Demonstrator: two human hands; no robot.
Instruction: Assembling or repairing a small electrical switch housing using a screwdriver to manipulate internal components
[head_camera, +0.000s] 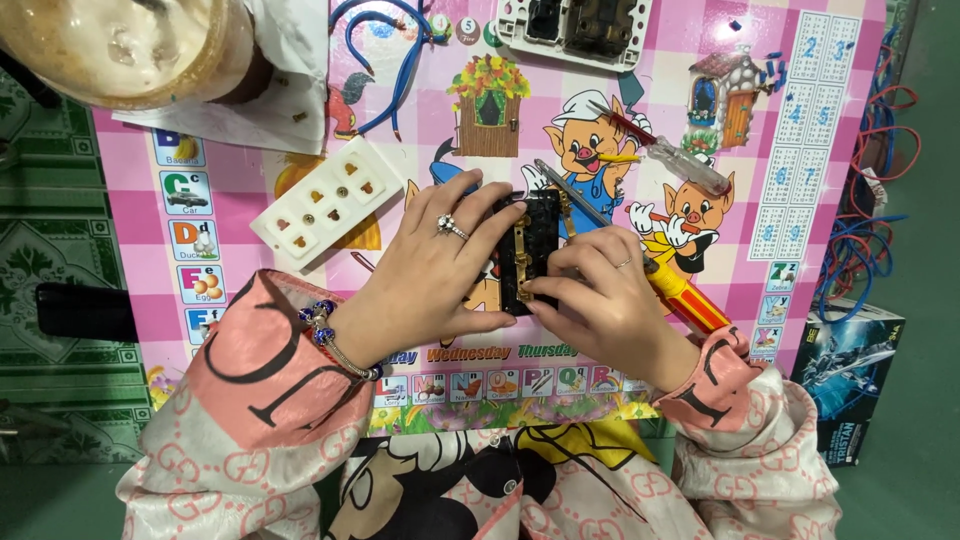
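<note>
A pink checked tabletop (250, 190) with cartoon pictures carries everything. Near its middle lies a small black switch block (532, 250) with brass parts, pinned from both sides. The left hand (430, 275) lies palm-down, fingers (480, 215) curled over the block's left edge. The right hand (600, 295) pinches the block's lower right edge while gripping a yellow-and-red screwdriver (680, 295). The block could likely skid if the tip slips off. A white socket plate (325, 200) and a clear-handled screwdriver (680, 165) lie nearby.
</note>
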